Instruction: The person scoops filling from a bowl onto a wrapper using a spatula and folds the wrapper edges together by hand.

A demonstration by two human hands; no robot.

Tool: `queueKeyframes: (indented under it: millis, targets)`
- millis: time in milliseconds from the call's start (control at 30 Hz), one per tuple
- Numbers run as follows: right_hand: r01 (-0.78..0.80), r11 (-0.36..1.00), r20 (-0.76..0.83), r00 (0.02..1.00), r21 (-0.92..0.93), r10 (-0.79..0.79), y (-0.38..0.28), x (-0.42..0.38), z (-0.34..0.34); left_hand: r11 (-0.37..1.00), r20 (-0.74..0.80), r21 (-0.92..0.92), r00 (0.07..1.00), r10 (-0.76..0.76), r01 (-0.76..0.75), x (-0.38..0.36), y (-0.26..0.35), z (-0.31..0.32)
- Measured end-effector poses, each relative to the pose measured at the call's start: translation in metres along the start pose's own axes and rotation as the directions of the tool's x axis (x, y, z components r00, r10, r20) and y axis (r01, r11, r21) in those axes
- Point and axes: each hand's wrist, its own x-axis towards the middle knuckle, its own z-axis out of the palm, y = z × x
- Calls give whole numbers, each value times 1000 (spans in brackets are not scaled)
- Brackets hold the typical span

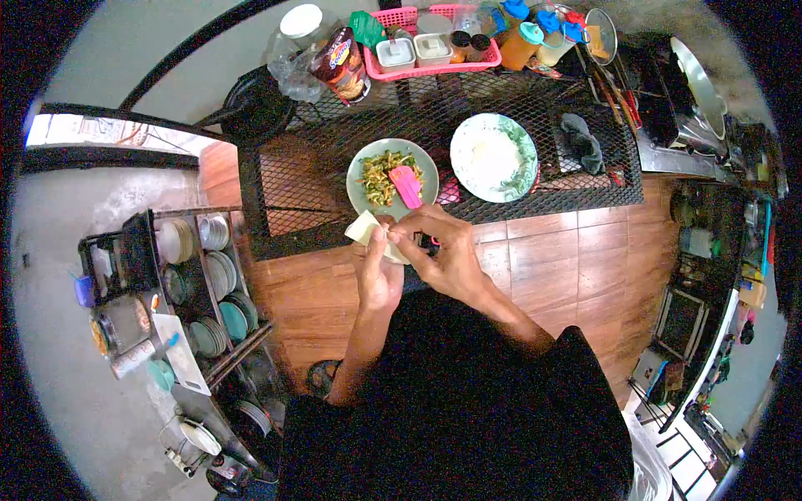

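A pale, thin dough wrapper is held up between my two hands, just in front of the table edge. My left hand supports it from below and the left, its thumb pressed on the sheet. The fingers of my right hand pinch its right side; they partly hide it. Just beyond them sits a grey-green plate of shredded vegetable mix, with a pink spatula resting on it. To the right of the plate stands a green-and-white bowl holding something white and powdery.
A black mesh table carries a pink basket of containers, a snack packet, squeeze bottles and a dark cloth. A dish rack stands at left. A stove with a pan is at right.
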Motion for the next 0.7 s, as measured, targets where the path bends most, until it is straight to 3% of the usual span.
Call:
queueKeyframes:
  millis: [167,233,333,500,700]
  targets:
    - [15,999,3,1000,-29,-15,2,-1,-3,999,-42,38,999,-14,15,0,2,2]
    - [-60,998,16,998,-18,60,1,-1,-2,1000,24,31,1000,-7,6,2,2,-6]
    - [-21,1000,2,1000,-12,21,-1,2,-3,993,41,105,998,-49,45,0,5,-5]
    - [-55,997,-32,998,-46,54,12,-2,3,997,-148,38,987,-63,69,1,-1,-7]
    - [-101,993,-14,995,-55,101,25,-6,13,992,-196,73,977,-86,102,0,-1,-7]
